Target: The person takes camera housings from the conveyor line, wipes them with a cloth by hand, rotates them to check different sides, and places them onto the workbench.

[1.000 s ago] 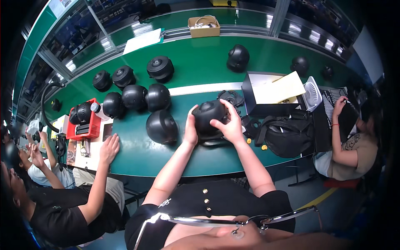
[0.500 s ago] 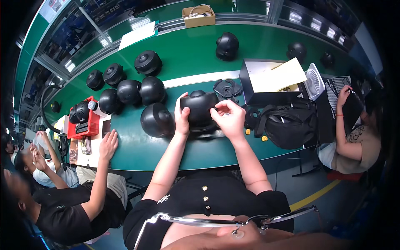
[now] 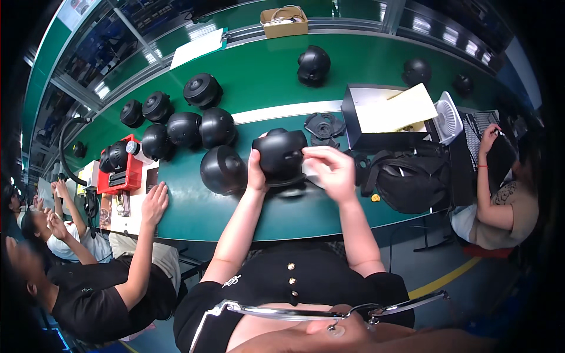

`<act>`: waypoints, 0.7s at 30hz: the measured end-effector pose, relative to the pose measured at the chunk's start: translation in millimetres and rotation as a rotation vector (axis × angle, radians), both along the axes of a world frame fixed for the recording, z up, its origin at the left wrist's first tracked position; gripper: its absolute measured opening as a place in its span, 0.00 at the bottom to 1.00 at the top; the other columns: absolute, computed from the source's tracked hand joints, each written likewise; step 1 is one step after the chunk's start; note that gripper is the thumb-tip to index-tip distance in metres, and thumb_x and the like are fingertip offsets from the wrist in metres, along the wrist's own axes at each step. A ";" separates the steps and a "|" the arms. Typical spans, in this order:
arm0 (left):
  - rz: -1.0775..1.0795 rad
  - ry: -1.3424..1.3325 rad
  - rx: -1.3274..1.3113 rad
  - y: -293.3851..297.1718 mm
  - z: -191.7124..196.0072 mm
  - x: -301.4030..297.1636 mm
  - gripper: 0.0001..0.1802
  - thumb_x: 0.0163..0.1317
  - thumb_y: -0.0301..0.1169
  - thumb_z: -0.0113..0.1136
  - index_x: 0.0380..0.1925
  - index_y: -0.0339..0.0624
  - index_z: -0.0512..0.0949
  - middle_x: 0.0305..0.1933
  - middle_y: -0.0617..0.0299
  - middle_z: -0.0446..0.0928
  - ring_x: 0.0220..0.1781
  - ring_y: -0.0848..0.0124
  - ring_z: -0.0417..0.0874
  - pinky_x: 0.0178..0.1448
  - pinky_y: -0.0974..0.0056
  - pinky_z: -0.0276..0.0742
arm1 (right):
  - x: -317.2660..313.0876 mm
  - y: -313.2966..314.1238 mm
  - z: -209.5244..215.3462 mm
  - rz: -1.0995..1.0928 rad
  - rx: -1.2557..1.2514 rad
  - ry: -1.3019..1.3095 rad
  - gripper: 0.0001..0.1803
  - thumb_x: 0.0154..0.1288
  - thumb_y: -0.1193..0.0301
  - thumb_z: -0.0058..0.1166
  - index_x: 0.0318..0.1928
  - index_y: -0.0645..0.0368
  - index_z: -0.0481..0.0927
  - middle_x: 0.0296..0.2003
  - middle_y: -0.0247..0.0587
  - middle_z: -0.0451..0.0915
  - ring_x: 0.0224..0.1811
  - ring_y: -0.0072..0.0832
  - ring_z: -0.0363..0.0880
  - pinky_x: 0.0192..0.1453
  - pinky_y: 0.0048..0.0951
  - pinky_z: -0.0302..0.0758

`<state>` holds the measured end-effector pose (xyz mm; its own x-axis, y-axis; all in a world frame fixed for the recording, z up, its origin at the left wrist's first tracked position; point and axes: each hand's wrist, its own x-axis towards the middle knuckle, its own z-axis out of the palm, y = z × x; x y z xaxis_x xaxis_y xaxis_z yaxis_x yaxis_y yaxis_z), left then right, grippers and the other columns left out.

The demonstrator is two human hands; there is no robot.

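Note:
My left hand [image 3: 257, 170] is closed round the left side of a glossy black round housing [image 3: 281, 154], holding it tilted over the table. Small dark openings show on the housing's right face. At that face is my right hand [image 3: 332, 170], blurred, with its fingers bent together as in a pinch. A pale patch shows below these fingertips; what they hold, if anything, I cannot make out. Close to my left hand, a similar black round unit [image 3: 222, 170] rests on the table. Flat black ring-shaped parts [image 3: 323, 125] lie beyond my right hand.
Several black round units [image 3: 183, 130] stand left and farther back on the green table [image 3: 194, 215]. To the right are an open box with papers [image 3: 388, 112], a white fan [image 3: 448, 117], a black bag [image 3: 406, 179] and a yellow piece [image 3: 375, 198]. Co-workers sit on both sides.
My right hand has shifted slightly right and its fingers have moved at the housing's side. The housing has turned a little, showing its openings. One yellow piece is no longer visible near my right wrist.

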<state>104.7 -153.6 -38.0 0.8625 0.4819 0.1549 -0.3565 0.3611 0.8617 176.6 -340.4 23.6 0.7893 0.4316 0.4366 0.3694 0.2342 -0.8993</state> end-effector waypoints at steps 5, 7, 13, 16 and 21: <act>-0.181 0.128 -0.364 -5.4 11.3 -3.3 0.45 0.66 0.70 0.38 0.65 0.44 0.69 0.62 0.51 0.75 0.62 0.56 0.78 0.67 0.49 0.74 | 28.5 -8.1 -18.2 -0.066 0.044 0.159 0.31 0.54 0.80 0.68 0.60 0.63 0.76 0.54 0.46 0.81 0.57 0.31 0.80 0.62 0.33 0.76; -0.313 0.198 -0.632 -15.2 25.3 1.0 0.45 0.65 0.72 0.37 0.66 0.46 0.69 0.63 0.51 0.75 0.61 0.54 0.79 0.66 0.44 0.75 | 26.9 2.6 -26.9 0.106 0.015 0.050 0.53 0.47 0.72 0.76 0.73 0.58 0.59 0.66 0.50 0.69 0.69 0.36 0.69 0.71 0.39 0.66; -0.231 0.252 -0.245 -28.9 6.1 -1.3 0.63 0.55 0.81 0.29 0.77 0.43 0.42 0.79 0.50 0.49 0.78 0.54 0.57 0.79 0.49 0.55 | 25.0 17.5 -68.1 0.405 0.470 0.912 0.35 0.69 0.54 0.59 0.70 0.55 0.64 0.63 0.40 0.73 0.64 0.32 0.73 0.69 0.38 0.71; 0.208 0.061 0.921 -29.9 14.9 -1.7 0.80 0.39 0.79 0.60 0.76 0.34 0.34 0.80 0.40 0.35 0.82 0.48 0.44 0.80 0.49 0.48 | 23.3 18.4 -83.3 0.442 0.583 1.067 0.30 0.72 0.52 0.54 0.67 0.53 0.68 0.61 0.38 0.75 0.63 0.33 0.75 0.68 0.39 0.73; 0.246 0.007 0.859 -39.0 13.1 -2.6 0.71 0.33 0.57 0.82 0.71 0.29 0.54 0.79 0.40 0.42 0.80 0.46 0.48 0.79 0.46 0.52 | 15.8 23.8 -80.4 0.460 0.509 1.026 0.31 0.72 0.50 0.54 0.66 0.55 0.70 0.60 0.39 0.77 0.62 0.32 0.75 0.67 0.40 0.73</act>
<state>102.1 -192.6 -24.9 0.7520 0.3737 0.5430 -0.3327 -0.4961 0.8020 192.4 -316.6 -56.8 0.6852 0.7220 -0.0958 -0.6628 0.5636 -0.4930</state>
